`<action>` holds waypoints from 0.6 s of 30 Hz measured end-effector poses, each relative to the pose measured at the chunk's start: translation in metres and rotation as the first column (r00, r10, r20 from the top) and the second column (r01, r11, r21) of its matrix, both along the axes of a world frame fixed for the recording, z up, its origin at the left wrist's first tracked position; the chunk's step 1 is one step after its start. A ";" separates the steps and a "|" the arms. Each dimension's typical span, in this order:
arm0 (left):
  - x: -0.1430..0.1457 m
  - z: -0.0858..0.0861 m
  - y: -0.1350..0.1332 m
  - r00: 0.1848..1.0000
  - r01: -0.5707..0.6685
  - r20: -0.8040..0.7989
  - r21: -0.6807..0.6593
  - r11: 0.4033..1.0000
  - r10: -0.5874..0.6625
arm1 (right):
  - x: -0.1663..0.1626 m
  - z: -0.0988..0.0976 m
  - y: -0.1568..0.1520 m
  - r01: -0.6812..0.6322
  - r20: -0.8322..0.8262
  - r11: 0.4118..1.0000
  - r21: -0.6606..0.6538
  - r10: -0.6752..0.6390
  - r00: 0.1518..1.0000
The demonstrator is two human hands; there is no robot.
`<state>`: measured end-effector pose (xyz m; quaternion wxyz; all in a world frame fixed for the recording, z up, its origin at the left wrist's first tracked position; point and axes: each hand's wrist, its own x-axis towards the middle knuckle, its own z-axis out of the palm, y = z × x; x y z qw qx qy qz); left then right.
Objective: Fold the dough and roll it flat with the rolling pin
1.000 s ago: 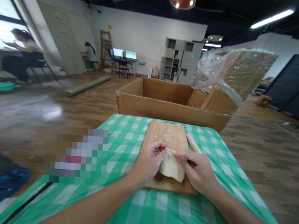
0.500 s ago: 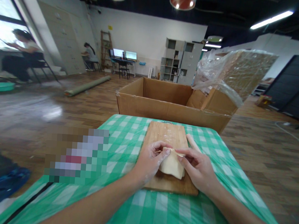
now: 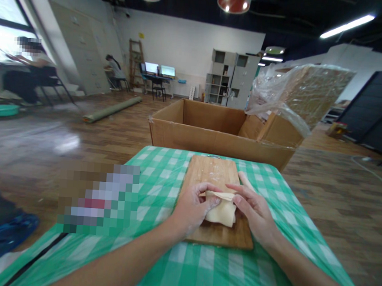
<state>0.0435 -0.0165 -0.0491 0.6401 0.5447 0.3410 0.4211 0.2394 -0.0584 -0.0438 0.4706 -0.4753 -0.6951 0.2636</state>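
A folded sheet of pale dough point(image 3: 221, 214) is raised over the wooden cutting board point(image 3: 212, 168), its upper edge lying in layers. My left hand point(image 3: 197, 206) pinches the dough's left upper edge between thumb and fingers, with flour on the skin. At the right edge is my right hand point(image 3: 254, 213), its thumb tip at the dough and its index finger stretched out above, apart from the thumb. Beyond the right hand a pale rolling pin point(image 3: 245, 180) lies beside the board, partly covered by the fingers.
A green-and-white checked cloth point(image 3: 162, 180) covers the table. A blurred-out item point(image 3: 102, 198) lies at its left. Past the far edge stands a big open cardboard box point(image 3: 211, 138) with plastic wrap. Two people sit at the far left, and a rolled mat point(image 3: 115, 109) lies on the floor.
My right fingers have come off the dough's upper edge and spread apart. The left hand keeps its pinch, and the dough's upper edge has dropped slightly.
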 end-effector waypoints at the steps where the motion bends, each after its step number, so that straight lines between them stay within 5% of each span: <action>1: 0.000 -0.001 0.000 1.000 -0.006 -0.011 0.008 1.000 0.006 | 0.001 0.001 0.001 0.015 0.047 1.000 0.019 -0.016 0.999; 11: 0.001 -0.003 -0.002 0.998 0.039 -0.051 0.106 0.994 -0.034 | 0.000 0.000 0.001 0.048 0.140 0.999 0.025 -0.051 0.989; 18: -0.001 0.010 -0.004 0.991 -0.028 -0.132 0.071 0.997 0.037 | -0.007 -0.004 -0.002 -0.067 -0.109 0.988 -0.138 0.052 0.993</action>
